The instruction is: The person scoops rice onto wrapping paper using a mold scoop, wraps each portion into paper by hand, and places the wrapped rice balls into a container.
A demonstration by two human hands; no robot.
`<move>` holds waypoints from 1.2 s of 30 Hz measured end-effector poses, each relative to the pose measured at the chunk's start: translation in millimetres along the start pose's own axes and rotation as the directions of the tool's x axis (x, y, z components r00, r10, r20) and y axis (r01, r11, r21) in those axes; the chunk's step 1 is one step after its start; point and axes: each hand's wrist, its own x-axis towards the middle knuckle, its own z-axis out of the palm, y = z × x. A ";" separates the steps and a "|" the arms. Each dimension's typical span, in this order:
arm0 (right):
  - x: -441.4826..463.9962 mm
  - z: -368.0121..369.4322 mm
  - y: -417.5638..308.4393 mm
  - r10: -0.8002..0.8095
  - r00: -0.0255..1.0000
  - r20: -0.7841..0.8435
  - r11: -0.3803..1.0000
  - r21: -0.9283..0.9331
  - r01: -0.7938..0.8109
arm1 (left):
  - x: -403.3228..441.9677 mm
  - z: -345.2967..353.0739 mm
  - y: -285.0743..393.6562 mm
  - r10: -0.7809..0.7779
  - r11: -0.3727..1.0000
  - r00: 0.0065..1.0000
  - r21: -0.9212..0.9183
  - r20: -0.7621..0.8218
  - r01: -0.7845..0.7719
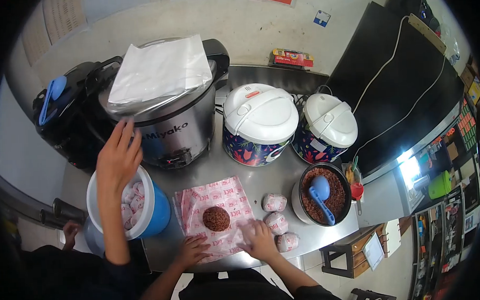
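A round ball of reddish-brown rice (216,219) sits on a sheet of pink-and-white printed paper (197,198) on the steel table. At the sheet's lower left edge rests my left hand (194,250), its fingers apart. My right hand (260,241) has its fingers closed on the sheet's lower right part, slightly blurred. Just beyond that hand, three wrapped rice balls (275,202) stand in a column. Further right is a dark-rimmed pot of the same rice (331,202), with a blue scoop (321,196) lying in it.
A co-worker's arm (114,202) reaches over a blue-and-white bucket (160,211) holding several wrapped balls; that person's other hand (71,232) is lower left. Behind stand a large steel cooker (184,136) topped with white paper, a black cooker and two floral cookers (260,115).
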 end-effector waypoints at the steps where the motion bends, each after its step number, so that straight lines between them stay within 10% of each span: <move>1: -3.1 15.4 9.8 -0.007 1.000 0.001 1.000 -0.006 0.007 | 0.3 1.5 -3.0 0.019 0.999 0.999 -0.025 -0.045 -0.021; 9: 49.7 1.8 54.5 0.141 0.990 0.009 0.941 -0.312 -0.131 | -0.7 8.0 -6.3 -0.066 0.998 0.993 -0.025 -0.094 0.064; 11: 75.5 3.5 68.0 0.199 0.974 0.105 0.977 0.057 -0.206 | -0.8 4.0 -1.1 -0.087 0.996 0.994 -0.025 -0.067 0.085; 14: 98.3 32.2 91.6 0.271 0.936 0.226 0.951 -0.211 -0.225 | 0.6 -6.0 7.2 -0.052 0.998 0.998 -0.026 -0.037 0.051; 21: 93.6 31.7 96.5 0.131 0.973 0.190 0.988 -0.110 -0.112 | -9.2 5.4 1.6 -0.059 0.994 0.995 -0.097 -0.074 0.052; 25: 41.1 -73.2 53.3 0.220 0.968 0.121 0.920 0.305 -0.247 | -13.3 9.9 -11.0 -0.064 0.989 0.997 -0.138 -0.050 0.056; 28: -79.2 -93.6 70.6 0.379 0.811 0.446 0.672 0.470 -0.572 | 3.0 -13.1 17.6 -0.032 0.996 0.995 -0.090 -0.093 0.023; 30: -163.1 -85.9 87.3 0.477 0.460 0.749 0.462 0.232 -0.856 | 0.3 -6.2 11.1 -0.013 0.995 0.992 -0.100 -0.122 0.001; 32: -222.4 -48.9 92.2 0.429 0.409 0.806 0.670 0.021 -0.743 | -1.1 -3.1 3.9 0.010 0.994 0.988 -0.104 -0.154 -0.027; 34: -226.4 -47.9 81.5 0.405 0.268 0.874 0.902 -0.333 -0.275 | 2.7 -1.6 1.7 0.035 0.991 0.986 -0.121 -0.166 -0.055; 36: -144.2 -47.6 43.8 0.372 0.734 0.568 0.861 0.084 -0.501 | 6.4 -1.6 2.9 0.001 0.995 0.993 -0.100 -0.119 -0.013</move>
